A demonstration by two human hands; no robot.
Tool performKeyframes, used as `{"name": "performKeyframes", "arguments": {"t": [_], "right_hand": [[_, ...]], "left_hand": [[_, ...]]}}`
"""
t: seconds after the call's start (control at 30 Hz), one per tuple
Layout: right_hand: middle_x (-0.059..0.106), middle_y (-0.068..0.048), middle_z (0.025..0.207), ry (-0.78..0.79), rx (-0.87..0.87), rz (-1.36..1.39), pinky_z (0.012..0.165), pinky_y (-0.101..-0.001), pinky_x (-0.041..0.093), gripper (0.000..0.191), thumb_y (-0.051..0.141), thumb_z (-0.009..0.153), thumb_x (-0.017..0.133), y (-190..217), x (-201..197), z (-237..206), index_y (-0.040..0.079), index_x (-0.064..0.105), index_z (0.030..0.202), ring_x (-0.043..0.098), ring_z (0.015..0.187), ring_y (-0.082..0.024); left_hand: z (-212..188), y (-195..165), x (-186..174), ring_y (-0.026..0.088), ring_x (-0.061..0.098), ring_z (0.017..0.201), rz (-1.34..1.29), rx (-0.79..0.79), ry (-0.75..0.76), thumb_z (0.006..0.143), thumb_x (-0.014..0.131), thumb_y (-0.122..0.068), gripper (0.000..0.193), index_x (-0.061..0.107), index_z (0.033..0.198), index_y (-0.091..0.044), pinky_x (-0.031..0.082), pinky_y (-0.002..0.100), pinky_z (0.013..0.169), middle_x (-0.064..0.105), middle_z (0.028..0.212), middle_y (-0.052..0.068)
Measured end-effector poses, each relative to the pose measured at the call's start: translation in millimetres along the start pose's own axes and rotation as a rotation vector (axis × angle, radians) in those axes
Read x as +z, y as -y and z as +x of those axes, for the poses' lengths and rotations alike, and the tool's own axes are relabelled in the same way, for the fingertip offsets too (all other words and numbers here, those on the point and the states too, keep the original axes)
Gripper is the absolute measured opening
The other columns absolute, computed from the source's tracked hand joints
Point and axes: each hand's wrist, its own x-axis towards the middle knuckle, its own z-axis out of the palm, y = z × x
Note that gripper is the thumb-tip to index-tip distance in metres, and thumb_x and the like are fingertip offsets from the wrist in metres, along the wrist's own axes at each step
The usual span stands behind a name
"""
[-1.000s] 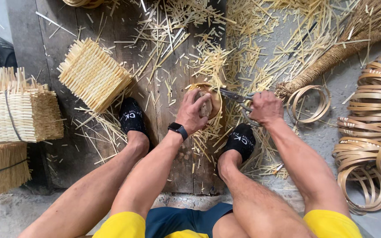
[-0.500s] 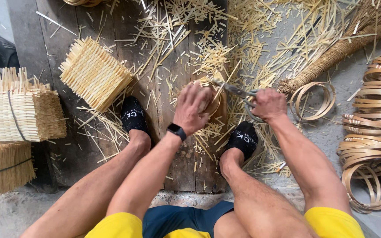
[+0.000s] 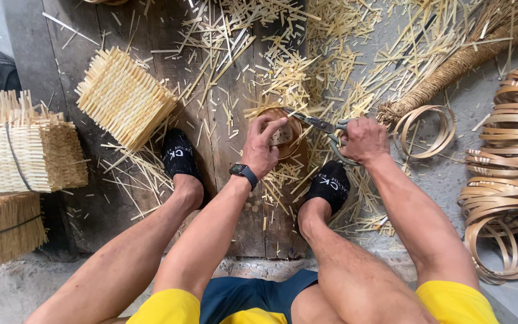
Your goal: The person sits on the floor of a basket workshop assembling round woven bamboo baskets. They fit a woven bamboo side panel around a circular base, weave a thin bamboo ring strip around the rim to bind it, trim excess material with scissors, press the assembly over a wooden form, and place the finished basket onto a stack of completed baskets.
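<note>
My left hand (image 3: 263,146), with a black watch at the wrist, grips a small round woven basket (image 3: 284,133) over the wooden boards. My right hand (image 3: 364,139) holds grey-handled scissors (image 3: 317,124); their blades point left and touch the basket's rim. Both hands sit between my two feet in black slippers. Most of the basket is hidden behind my left fingers.
A square woven panel (image 3: 124,97) lies at the upper left. Stacked woven baskets (image 3: 22,153) stand at the left edge. Cut straw pieces (image 3: 307,66) litter the boards and concrete. Coiled bamboo strip rings (image 3: 511,180) pile up on the right, next to a bundled broom (image 3: 451,69).
My left hand has turned the small basket a little and its fingers now wrap over the top. The scissors stay at the rim.
</note>
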Motion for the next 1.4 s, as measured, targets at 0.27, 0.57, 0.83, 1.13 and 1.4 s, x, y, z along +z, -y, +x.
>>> {"name": "performKeyframes", "arguments": {"t": [0.27, 0.57, 0.83, 1.13, 1.4], "right_hand": [[0.058, -0.008, 0.073, -0.281, -0.11, -0.069, 0.059, -0.035, 0.048, 0.04, 0.044, 0.074, 0.077, 14.0, 1.9, 14.5, 0.008, 0.061, 0.076, 0.055, 0.067, -0.02], [0.056, -0.009, 0.072, -0.401, -0.162, -0.047, 0.056, -0.0347, 0.048, 0.043, 0.045, 0.068, 0.075, 9.4, 2.6, 2.9, 0.005, 0.062, 0.078, 0.056, 0.065, -0.022], [0.052, -0.002, 0.079, -0.153, -0.115, -0.162, 0.053, -0.0285, 0.042, 0.023, 0.034, 0.093, 0.069, -12.2, 5.2, 4.0, 0.012, 0.063, 0.088, 0.048, 0.065, -0.012], [0.056, -0.005, 0.073, -0.117, -0.095, -0.093, 0.06, -0.0326, 0.047, 0.023, 0.031, 0.081, 0.072, 12.3, -3.6, 16.2, 0.011, 0.062, 0.079, 0.053, 0.067, -0.017], [0.053, -0.008, 0.073, -0.394, -0.163, -0.078, 0.057, -0.0344, 0.049, 0.045, 0.047, 0.067, 0.076, -0.1, -8.5, 2.7, 0.005, 0.061, 0.077, 0.053, 0.066, -0.02]], "left_hand": [[13.0, 6.1, -11.9, 0.037, 0.051, 0.134, 0.027, 0.159, 0.119, 0.068, 0.059, 0.017, 0.074, 0.067, 0.131, -0.022, 0.042, 0.045, 0.118, 0.058, 0.137, 0.011], [-4.6, -5.5, 15.3, 0.04, 0.048, 0.131, 0.02, -0.092, -0.128, 0.066, 0.09, -0.016, 0.079, 0.058, 0.139, -0.021, 0.044, 0.048, 0.113, 0.044, 0.141, 0.021], [-0.4, 1.7, 3.5, 0.041, 0.041, 0.14, 0.082, 0.011, 0.066, 0.06, 0.082, -0.004, 0.078, 0.063, 0.132, -0.026, 0.043, 0.05, 0.117, 0.045, 0.15, 0.015], [14.3, -3.3, -7.4, 0.041, 0.031, 0.146, 0.262, 0.166, 0.278, 0.057, 0.075, 0.009, 0.081, 0.065, 0.129, -0.028, 0.033, 0.052, 0.12, 0.041, 0.159, 0.01], [-7.1, -14.7, 10.4, 0.039, 0.047, 0.135, -0.024, -0.02, -0.084, 0.072, 0.077, -0.005, 0.086, 0.041, 0.151, -0.013, 0.044, 0.048, 0.115, 0.047, 0.142, 0.018]]}}
